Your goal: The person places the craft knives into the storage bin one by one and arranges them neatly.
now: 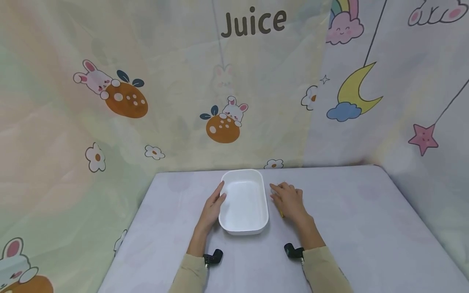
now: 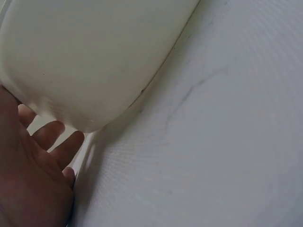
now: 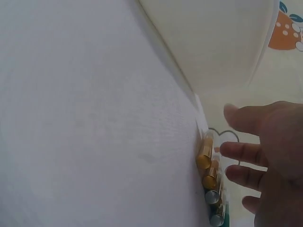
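A white, deep rectangular dish with rounded corners stands on the table, its long side pointing away from me. At its left side, my left hand holds the edge, the thumb lapping over the rim. In the left wrist view the other fingers are spread beside the dish's outer wall. To the right of the dish, my right hand is lowered over the table, its fingers loosely bent and apart. Close by its fingertips, several small cylinders with gold or silver ends lie in a row, mostly hidden from the head view.
A pale cloth covers the table, whose far edge meets a printed fabric backdrop. More fabric hangs along both sides. A black wrist camera sits at my left cuff and another camera at my right.
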The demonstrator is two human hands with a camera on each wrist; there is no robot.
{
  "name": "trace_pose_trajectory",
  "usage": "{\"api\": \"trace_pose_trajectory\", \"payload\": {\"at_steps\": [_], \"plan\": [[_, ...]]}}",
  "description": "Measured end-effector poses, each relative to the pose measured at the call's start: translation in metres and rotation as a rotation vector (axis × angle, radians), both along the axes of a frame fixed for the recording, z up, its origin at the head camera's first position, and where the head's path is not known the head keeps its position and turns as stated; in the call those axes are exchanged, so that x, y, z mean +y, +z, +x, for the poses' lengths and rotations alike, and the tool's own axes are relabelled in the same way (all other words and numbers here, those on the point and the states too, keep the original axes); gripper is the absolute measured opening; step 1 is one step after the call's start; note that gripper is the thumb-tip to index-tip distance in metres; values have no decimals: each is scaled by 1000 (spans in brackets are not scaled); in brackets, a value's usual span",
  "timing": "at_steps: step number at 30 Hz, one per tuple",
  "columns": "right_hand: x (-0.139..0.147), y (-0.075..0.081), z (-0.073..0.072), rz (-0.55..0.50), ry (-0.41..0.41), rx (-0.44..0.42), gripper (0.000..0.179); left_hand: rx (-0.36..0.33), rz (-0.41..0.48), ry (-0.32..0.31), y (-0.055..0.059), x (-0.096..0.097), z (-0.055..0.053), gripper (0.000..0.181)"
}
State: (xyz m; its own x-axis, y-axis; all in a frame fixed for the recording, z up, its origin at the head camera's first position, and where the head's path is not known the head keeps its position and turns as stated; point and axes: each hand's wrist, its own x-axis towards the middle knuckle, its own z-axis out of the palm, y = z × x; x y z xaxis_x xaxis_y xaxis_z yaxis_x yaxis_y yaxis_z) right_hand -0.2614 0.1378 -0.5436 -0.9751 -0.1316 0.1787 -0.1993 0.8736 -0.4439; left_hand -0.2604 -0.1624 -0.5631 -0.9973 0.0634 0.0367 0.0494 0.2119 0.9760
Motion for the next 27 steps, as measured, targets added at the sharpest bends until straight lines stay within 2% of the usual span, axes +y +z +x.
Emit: {"api": "trace_pose_trajectory", "payload": {"at_steps": [10, 18, 27], "plan": [[-4, -6, -1, 67, -7, -44, 47, -6, -4, 3, 2, 0, 0, 52], [-9, -2, 0, 132, 10, -36, 34, -11, 3, 8, 3, 1, 1, 51], [-13, 3, -3, 176, 30, -31, 27, -12, 14, 6, 2, 0, 0, 51]]}}
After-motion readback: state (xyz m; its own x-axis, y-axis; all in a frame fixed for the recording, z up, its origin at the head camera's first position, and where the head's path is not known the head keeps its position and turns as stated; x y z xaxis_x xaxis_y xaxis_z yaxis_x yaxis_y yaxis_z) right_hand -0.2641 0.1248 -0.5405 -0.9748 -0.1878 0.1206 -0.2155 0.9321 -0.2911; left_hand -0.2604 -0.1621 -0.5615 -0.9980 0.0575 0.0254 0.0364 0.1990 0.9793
